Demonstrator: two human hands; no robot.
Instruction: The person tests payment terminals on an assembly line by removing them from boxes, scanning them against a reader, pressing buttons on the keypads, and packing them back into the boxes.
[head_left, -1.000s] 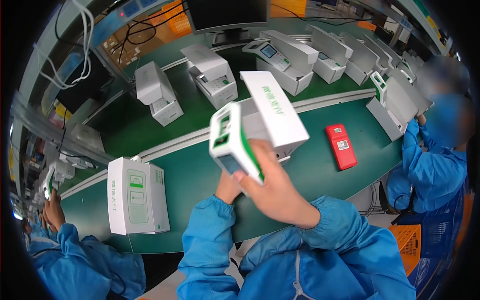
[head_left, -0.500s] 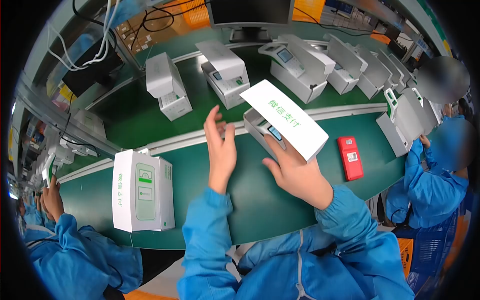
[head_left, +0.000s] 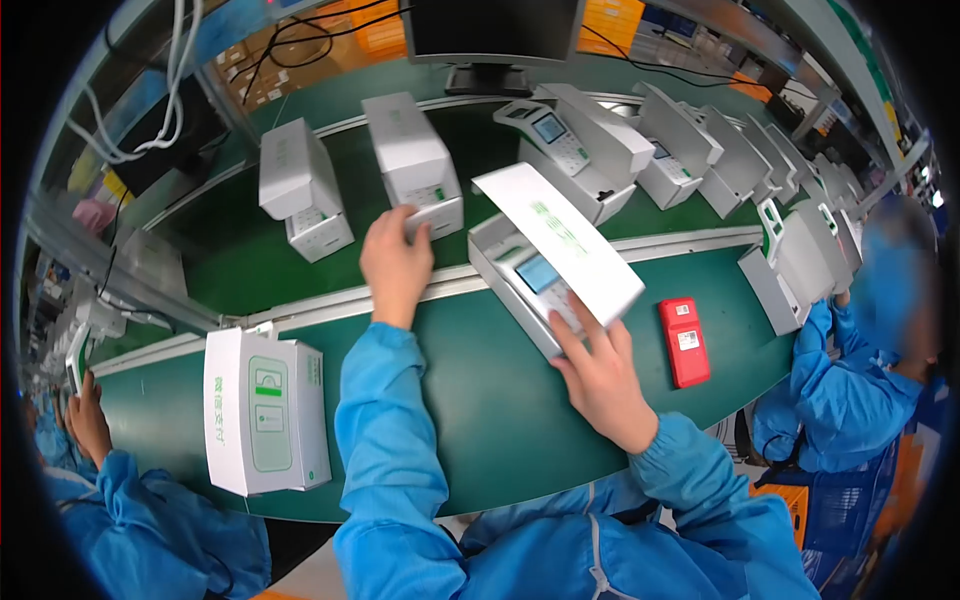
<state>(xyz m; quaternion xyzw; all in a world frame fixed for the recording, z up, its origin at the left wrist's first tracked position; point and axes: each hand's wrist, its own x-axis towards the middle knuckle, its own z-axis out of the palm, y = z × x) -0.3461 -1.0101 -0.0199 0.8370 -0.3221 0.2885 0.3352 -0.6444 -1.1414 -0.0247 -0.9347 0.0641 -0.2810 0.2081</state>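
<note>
In front of me an open white box (head_left: 505,285) holds a white card terminal (head_left: 540,277) with a blue screen, its lid (head_left: 565,238) tilted up over it. My right hand (head_left: 605,375) is at the box's near side, fingers apart over the terminal's lower end and under the lid's edge. My left hand (head_left: 397,262) reaches to the near end of another white box (head_left: 412,160) on the green belt, its fingertips at that box's front. What these fingers grip, if anything, is hidden.
A red handheld device (head_left: 684,342) lies to the right. A closed white box (head_left: 265,410) stands at the left. More open boxes (head_left: 305,190) line the belt (head_left: 230,270). Co-workers sit at both sides; one hand (head_left: 88,420) shows at far left. A monitor (head_left: 490,30) stands behind.
The terminal went from my hands into the open box. My left hand has moved from beside it, up and left, to the box on the belt. My right hand stays at the open box.
</note>
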